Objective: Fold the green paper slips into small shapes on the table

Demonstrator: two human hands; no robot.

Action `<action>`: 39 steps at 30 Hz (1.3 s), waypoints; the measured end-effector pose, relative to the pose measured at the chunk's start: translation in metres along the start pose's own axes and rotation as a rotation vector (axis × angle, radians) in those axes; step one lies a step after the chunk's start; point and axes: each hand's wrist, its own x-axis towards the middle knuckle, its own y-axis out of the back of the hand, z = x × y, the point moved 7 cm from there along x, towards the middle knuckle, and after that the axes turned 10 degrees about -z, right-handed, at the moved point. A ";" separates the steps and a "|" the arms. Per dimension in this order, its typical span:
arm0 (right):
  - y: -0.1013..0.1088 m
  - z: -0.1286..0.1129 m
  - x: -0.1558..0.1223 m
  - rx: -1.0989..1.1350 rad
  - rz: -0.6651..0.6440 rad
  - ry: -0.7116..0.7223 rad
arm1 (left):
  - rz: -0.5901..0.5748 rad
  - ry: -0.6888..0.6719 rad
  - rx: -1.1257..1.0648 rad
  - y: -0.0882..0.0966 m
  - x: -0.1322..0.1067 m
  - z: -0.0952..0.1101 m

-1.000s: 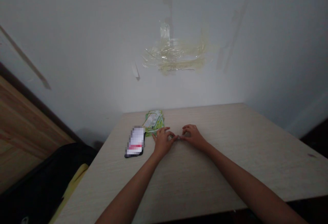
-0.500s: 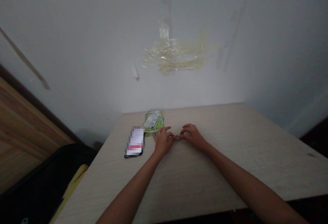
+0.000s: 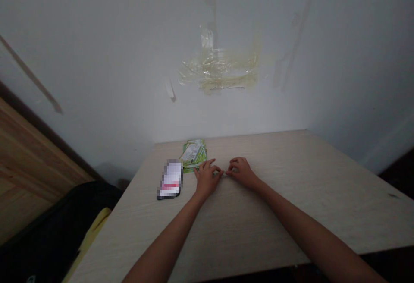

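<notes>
Thumb and forefinger of my left hand (image 3: 207,178) pinch one end of a small, thin, pale strip (image 3: 224,174) just over the table. Its other end sits between the thumb and forefinger of my right hand (image 3: 241,172). Fingertips cover most of the strip, so I cannot make out its kind. Behind my left hand lies a pile of green and white printed packets (image 3: 194,153). A phone (image 3: 171,179) with a blurred-out light screen rests flat to the left of that hand.
The pale wood-grain table (image 3: 274,222) meets a grey wall (image 3: 129,58) at its back edge. Peeling clear tape (image 3: 223,71) clings to the wall. Beyond the table's left side are a dark bag (image 3: 48,235), something yellow (image 3: 92,231) and a wooden panel (image 3: 26,158).
My right hand has shifted very slightly left, bringing its fingertips closer to the left ones. The phone and packets have stayed where they were.
</notes>
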 end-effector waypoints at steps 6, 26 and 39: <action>0.000 -0.001 0.002 -0.023 -0.030 -0.054 | 0.014 -0.018 0.021 -0.002 0.000 -0.002; -0.003 0.001 0.004 -0.026 -0.111 -0.108 | -0.041 -0.041 0.115 0.004 0.001 0.005; 0.000 -0.006 0.001 -0.033 -0.093 -0.103 | -0.015 -0.079 0.171 0.004 -0.004 0.006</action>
